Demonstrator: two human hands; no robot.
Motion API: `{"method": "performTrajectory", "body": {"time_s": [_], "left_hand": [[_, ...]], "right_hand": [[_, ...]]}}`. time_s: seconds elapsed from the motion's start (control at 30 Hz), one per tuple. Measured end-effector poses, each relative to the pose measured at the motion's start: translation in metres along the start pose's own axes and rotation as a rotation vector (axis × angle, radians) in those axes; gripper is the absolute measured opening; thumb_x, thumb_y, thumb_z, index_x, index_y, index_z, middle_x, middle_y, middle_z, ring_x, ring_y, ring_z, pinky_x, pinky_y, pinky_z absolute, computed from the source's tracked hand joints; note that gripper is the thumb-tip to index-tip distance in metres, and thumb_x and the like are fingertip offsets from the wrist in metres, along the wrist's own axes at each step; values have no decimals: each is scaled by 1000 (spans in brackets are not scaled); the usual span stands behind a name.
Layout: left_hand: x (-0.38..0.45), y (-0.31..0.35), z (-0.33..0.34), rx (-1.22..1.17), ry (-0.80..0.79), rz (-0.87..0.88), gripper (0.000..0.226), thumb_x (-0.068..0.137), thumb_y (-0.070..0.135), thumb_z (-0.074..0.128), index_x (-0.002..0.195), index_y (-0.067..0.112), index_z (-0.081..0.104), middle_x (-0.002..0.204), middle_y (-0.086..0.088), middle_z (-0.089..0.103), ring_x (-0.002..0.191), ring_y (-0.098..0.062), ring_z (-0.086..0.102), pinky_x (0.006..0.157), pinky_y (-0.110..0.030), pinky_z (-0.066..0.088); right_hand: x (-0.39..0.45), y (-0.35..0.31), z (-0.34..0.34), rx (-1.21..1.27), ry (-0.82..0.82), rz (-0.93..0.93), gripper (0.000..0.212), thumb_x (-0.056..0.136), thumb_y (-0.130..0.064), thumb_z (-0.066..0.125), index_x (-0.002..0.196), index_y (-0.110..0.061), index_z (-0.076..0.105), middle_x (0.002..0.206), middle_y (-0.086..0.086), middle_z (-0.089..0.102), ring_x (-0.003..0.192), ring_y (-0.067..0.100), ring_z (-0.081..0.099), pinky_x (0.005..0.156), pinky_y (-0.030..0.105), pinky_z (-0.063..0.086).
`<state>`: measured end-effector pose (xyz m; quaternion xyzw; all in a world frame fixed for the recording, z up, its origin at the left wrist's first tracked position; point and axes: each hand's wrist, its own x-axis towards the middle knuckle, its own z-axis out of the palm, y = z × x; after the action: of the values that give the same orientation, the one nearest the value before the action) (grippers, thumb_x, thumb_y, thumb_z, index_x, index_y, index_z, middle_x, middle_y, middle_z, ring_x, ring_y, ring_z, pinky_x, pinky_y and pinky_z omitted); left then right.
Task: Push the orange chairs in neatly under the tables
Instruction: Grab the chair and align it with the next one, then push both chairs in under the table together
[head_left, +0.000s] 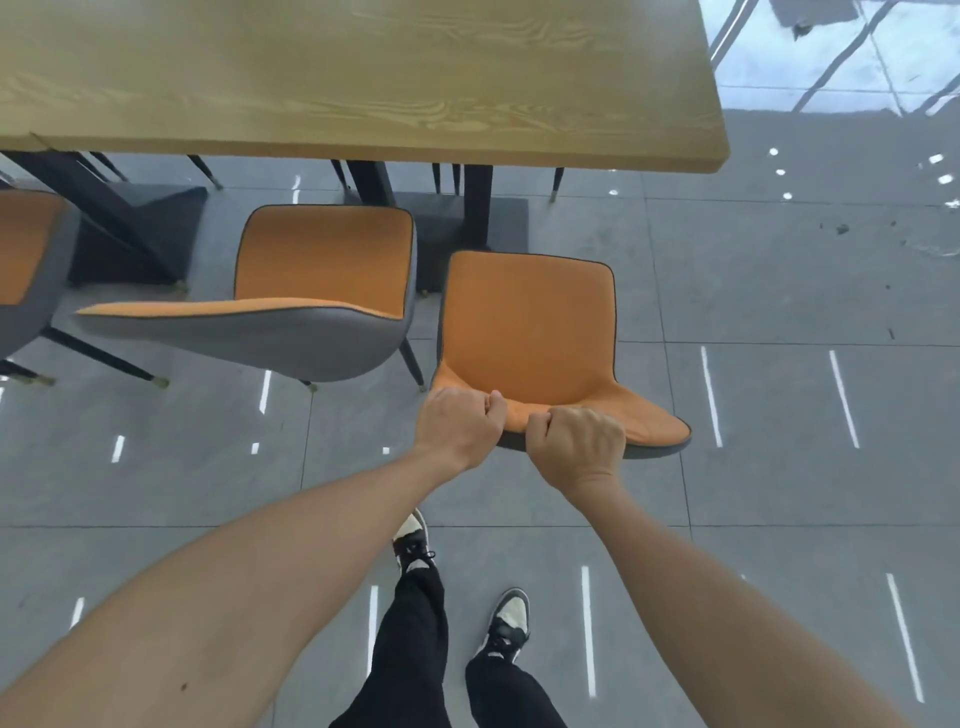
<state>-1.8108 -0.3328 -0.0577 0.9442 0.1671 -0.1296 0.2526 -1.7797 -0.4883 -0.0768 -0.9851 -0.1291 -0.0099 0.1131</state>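
An orange chair (527, 325) with a grey shell stands right of centre, its seat clear of the wooden table's (363, 78) near edge. My left hand (460, 423) and my right hand (576, 447) both grip the top of its backrest, fingers curled over the rim. A second orange chair (322, 254) stands to its left, closer to the table, with its seat front near the table edge. Part of a third orange chair (23, 249) shows at the far left.
Black table legs (475, 208) on dark base plates stand just beyond the chairs. Grey glossy floor tiles (779, 415) spread to the right and behind. My two feet in black-and-white shoes (506, 623) stand below the held chair.
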Motion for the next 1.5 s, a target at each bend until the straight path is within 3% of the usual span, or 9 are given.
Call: {"method": "performTrajectory", "body": {"time_s": [0.43, 0.63, 0.8, 0.87, 1.0, 1.1, 1.2, 1.33, 1.5], "left_hand": [[115, -19, -40, 5, -15, 95, 53, 92, 48, 27, 48, 19, 37, 49, 7, 37, 50, -14, 36, 74, -38, 41], [120, -18, -38, 68, -164, 90, 53, 92, 52, 19, 65, 22, 53, 83, 0, 59, 89, -23, 57, 91, -43, 40], [125, -24, -57, 11, -331, 103, 58, 103, 61, 23, 87, 19, 61, 97, -4, 60, 100, -27, 59, 97, -44, 41], [125, -50, -68, 8, -232, 124, 68, 99, 67, 24, 104, 18, 71, 108, -3, 67, 107, -25, 63, 101, -44, 42], [118, -128, -113, 361, 44, 92, 70, 89, 70, 47, 131, 17, 64, 129, -4, 65, 128, -25, 54, 112, -48, 34], [108, -170, -142, 508, -44, -40, 66, 84, 66, 61, 131, 20, 59, 128, -5, 63, 125, -27, 55, 106, -46, 38], [105, -189, -148, 578, -123, -48, 38, 86, 48, 65, 111, 21, 57, 108, -1, 66, 101, -26, 65, 84, -39, 48], [114, -193, -147, 523, -168, 21, 22, 82, 20, 62, 103, 23, 57, 97, 3, 66, 88, -24, 64, 69, -35, 39], [116, -201, -146, 486, -173, 98, 21, 77, 15, 58, 96, 23, 60, 89, 4, 66, 82, -23, 65, 62, -33, 38]], "right_hand": [[112, -23, 14, -54, 30, -20, 39, 76, -28, 39, 40, -15, 48, 41, 1, 48, 39, 22, 42, 47, 22, 27], [113, -20, 13, -78, 35, -13, 37, 75, -27, 39, 40, -15, 47, 40, -1, 46, 41, 20, 37, 50, 21, 19], [114, -19, 10, -82, -51, -20, 37, 79, -32, 40, 47, -17, 48, 48, -4, 51, 49, 20, 45, 50, 25, 23], [114, -16, 9, -83, -106, -23, 40, 85, -39, 41, 52, -19, 52, 55, -5, 56, 54, 19, 50, 51, 27, 30], [116, -20, 1, -95, -191, -7, 56, 89, -66, 35, 70, -23, 66, 72, -7, 66, 71, 21, 62, 61, 32, 43], [111, -22, -6, -97, -242, -39, 65, 84, -81, 35, 93, -30, 73, 92, -11, 72, 90, 19, 65, 76, 35, 49], [109, -33, -11, -125, -311, -236, 74, 77, -87, 47, 110, -24, 68, 102, -5, 71, 97, 24, 64, 92, 40, 46], [121, -86, -2, -185, -535, -309, 53, 84, -48, 59, 130, -23, 50, 117, -2, 65, 106, 27, 60, 84, 39, 46], [131, -142, 14, -248, -577, -159, 16, 79, -15, 56, 94, -19, 52, 92, 1, 68, 85, 28, 63, 61, 33, 35]]}}
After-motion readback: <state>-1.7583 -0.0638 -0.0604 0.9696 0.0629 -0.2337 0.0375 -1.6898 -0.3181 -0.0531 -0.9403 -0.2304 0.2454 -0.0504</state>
